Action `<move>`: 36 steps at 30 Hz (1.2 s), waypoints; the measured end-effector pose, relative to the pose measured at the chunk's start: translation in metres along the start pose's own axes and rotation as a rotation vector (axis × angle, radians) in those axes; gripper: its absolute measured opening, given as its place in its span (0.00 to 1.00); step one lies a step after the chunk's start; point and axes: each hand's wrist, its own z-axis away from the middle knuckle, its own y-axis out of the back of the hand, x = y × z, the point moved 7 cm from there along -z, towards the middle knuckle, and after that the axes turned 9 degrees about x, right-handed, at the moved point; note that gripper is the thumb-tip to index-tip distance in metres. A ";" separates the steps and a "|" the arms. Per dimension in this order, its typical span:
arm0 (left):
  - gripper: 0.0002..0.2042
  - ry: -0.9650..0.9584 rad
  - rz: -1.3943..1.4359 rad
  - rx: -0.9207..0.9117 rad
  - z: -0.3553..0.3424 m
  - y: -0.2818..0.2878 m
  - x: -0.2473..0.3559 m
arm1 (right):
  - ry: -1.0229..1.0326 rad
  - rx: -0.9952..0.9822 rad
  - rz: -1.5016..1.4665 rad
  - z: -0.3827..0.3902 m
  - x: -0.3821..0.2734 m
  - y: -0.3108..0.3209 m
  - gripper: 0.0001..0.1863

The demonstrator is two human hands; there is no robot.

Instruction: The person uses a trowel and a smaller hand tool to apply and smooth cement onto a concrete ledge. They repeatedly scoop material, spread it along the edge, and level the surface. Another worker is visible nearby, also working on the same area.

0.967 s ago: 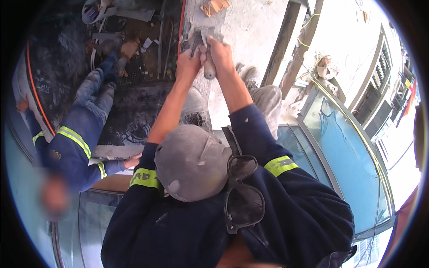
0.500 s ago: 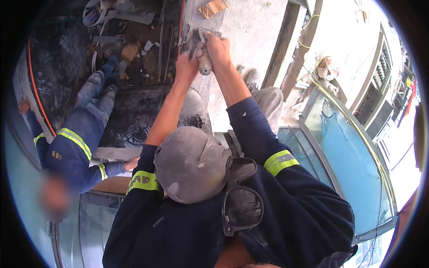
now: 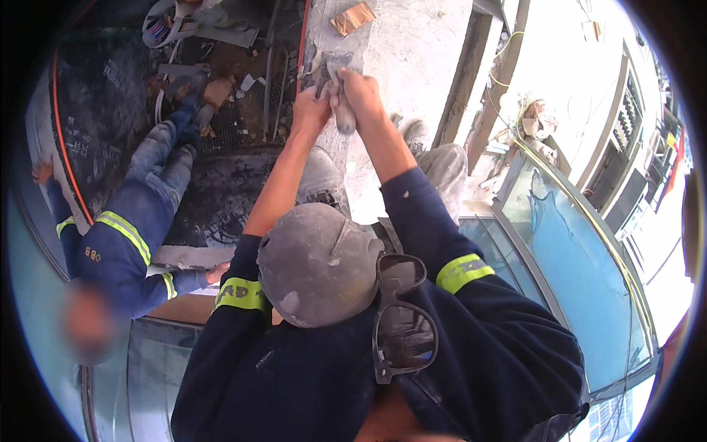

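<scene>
Tool [image 3: 341, 94] (mostly hidden) under right hand [image 3: 359, 88]

Looked steeply down from above the head, fisheye-bent toward the rim, close on the grey cap [image 3: 318, 265] and navy shoulders. Faced forward over the concrete ledge [image 3: 412, 51] at far centre. Took in a co-worker [image 3: 125, 243] at left.
</scene>
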 end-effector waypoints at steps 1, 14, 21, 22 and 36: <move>0.20 -0.020 0.025 -0.008 0.002 0.000 0.001 | 0.063 -0.011 -0.044 -0.005 -0.006 -0.001 0.18; 0.23 -0.392 -0.603 0.171 0.037 0.012 -0.011 | -0.099 0.097 0.048 0.036 0.045 0.027 0.17; 0.19 -0.331 -0.632 0.050 0.041 0.012 -0.001 | -0.023 -0.009 -0.028 0.022 0.033 0.008 0.15; 0.16 -0.286 -0.625 0.016 0.039 0.010 -0.001 | -0.022 -0.022 -0.040 0.024 0.037 0.011 0.15; 0.24 -0.306 -0.615 0.106 0.031 0.007 -0.014 | 0.041 -0.027 0.003 0.040 0.005 0.011 0.17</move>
